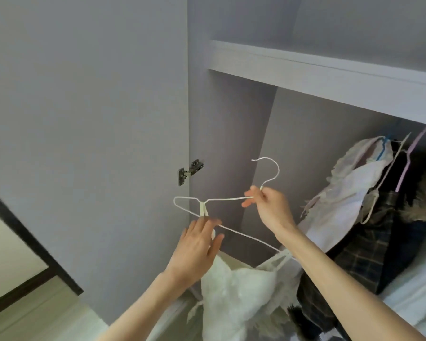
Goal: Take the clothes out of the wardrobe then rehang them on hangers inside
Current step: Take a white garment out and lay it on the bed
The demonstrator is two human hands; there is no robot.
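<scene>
Wardrobe [231, 119] open, rail up right. Right hand [268, 205] pinches hanger [221, 199] at neck, hook up, bar slanting down right. Left hand [199, 242], fingers straight, touches strap [203, 209]; dress [236, 291] hangs below.

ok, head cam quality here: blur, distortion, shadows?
Head view: wide-angle bend on the shelf; soft daylight, a diagonal shadow inside the wardrobe; left hand slightly motion-blurred; hanger and right hand fairly sharp; no glare.

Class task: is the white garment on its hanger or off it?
On: both straps loop over the white hanger, and the white garment hangs below.
</scene>
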